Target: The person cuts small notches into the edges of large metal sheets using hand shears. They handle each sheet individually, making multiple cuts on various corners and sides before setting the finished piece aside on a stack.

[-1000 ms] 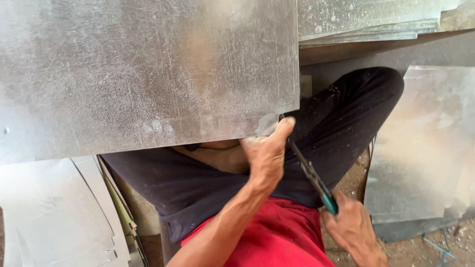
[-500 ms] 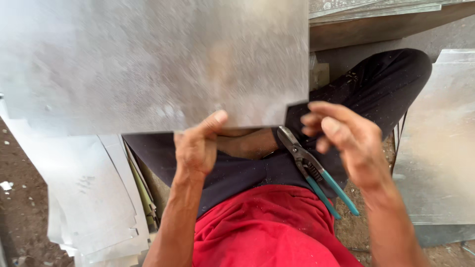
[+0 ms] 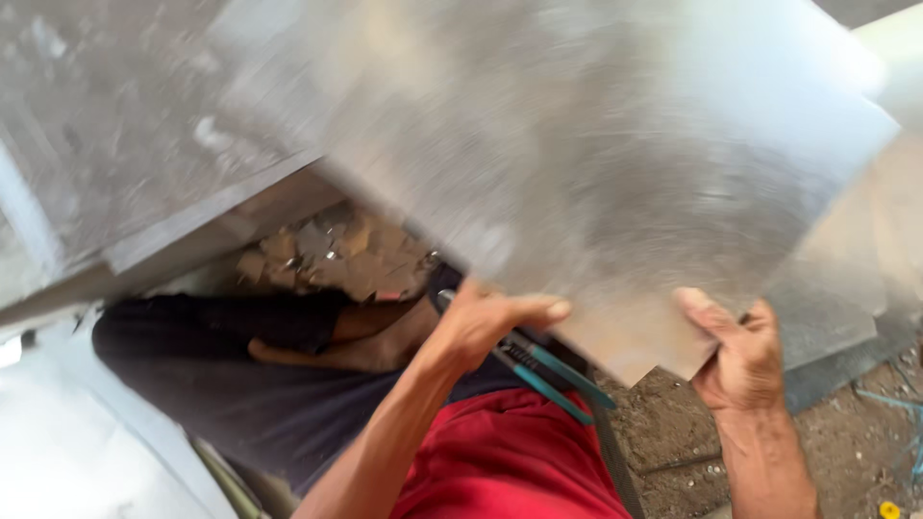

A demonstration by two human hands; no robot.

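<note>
A large grey galvanised metal sheet point(image 3: 615, 173) fills the upper middle and right, tilted and blurred. My left hand point(image 3: 481, 327) grips its near edge, thumb on top. My right hand point(image 3: 740, 356) grips the same edge further right, by the lower corner. Tin snips with teal handles point(image 3: 553, 370) lie just under my left hand, over my lap; whether that hand also holds them I cannot tell. My red shirt point(image 3: 510, 461) and dark trousers point(image 3: 221, 365) show below.
Another metal sheet point(image 3: 125, 135) lies on a bench at upper left. Small metal offcuts point(image 3: 336, 252) are piled beneath it. Pale sheets point(image 3: 58, 452) lie at lower left, more sheets point(image 3: 856, 298) at right, over dirt ground point(image 3: 846, 442).
The sheet has swung to the right and tilted. My right hand has left the snips and now grips the sheet's near edge. The view has shifted right.
</note>
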